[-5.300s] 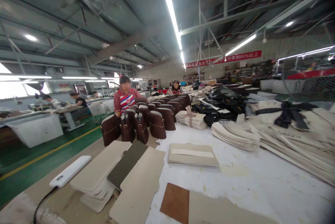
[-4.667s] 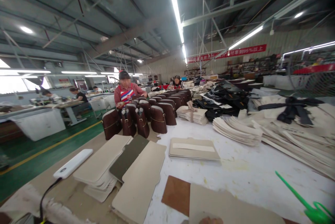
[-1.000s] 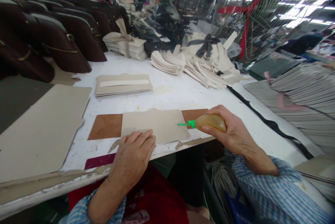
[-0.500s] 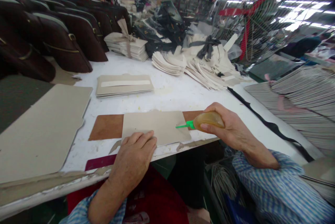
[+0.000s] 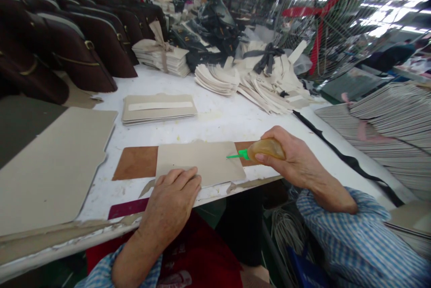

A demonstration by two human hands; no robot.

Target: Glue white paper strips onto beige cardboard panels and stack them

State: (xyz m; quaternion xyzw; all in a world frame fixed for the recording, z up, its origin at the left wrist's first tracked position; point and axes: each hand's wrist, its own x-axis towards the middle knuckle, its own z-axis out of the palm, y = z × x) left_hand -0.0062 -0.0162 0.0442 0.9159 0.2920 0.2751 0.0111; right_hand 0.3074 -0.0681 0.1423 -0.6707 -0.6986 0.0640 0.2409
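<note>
Large beige sheet (image 5: 57, 166): lying on the counter (image 5: 232, 121) at 9 o'clock from the beige panel (image 5: 205, 157), next to a dark sheet (image 5: 23, 119)
Brown bags (image 5: 79, 50): standing in rows at 10 o'clock
Maroon piece (image 5: 127, 208): 8 o'clock, by the counter's near edge
Brown piece (image 5: 136, 162): 9 o'clock, meeting the panel's side
Small beige stack (image 5: 158, 116): 11 o'clock, a white strip (image 5: 161, 106) on top
Left hand (image 5: 177, 193): between 7 and 8 o'clock, palm down, fingers extended across the panel's near edge
Beige panel: flat near the counter's edge, between both brown pieces
Second brown piece (image 5: 240, 146): 3 o'clock, partly hidden by the squeeze bottle (image 5: 267, 148)
Squeeze bottle: tilted, its green nozzle (image 5: 241, 155) aimed toward 9 o'clock, tip over the panel; whether it touches, I cannot tell
Right hand (image 5: 292, 155): 3 o'clock, wrapped around the bottle
Tall layered stack (image 5: 390, 121): farther off, between 2 and 3 o'clock
</note>
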